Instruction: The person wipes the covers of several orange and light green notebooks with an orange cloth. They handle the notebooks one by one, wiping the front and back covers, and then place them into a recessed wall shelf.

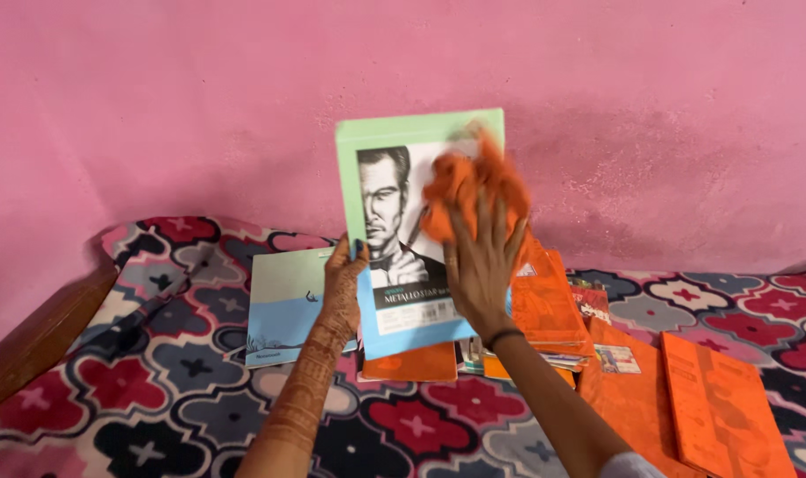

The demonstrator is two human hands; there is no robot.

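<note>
- Pink plaster wall (199, 97) fills the upper half of the frame, slightly mottled at right.
- Below it, a bed or couch runs across the lower half, covered by a patterned cloth (155, 381) of red, black, grey and white tile shapes; a brown wooden edge (40, 341) shows at lower left.
- At centre, an upright notebook (403, 257) is held facing the viewer. Its cover has a pale green band on top, a black-and-white portrait drawing in the middle, a dark label strip and a white barcode patch lower down, and a blue band at the bottom.
- The left hand (343, 283), patterned with henna that runs down the forearm, grips the notebook's left edge, fingers closed around it.
- The right hand (481, 261), wearing a dark band at the wrist, presses a crumpled orange cloth (474, 181) against the upper right of the cover, fingers spread flat over it.
- Left of centre, a second notebook (283, 305) with a pale green and blue cover leans behind the left wrist.
- Right of centre, a stack of orange-covered books (549, 305) lies behind the right arm.
- At lower right, more flat orange books (717, 403) lie on the cloth, one bearing a small picture label (617, 358).
</note>
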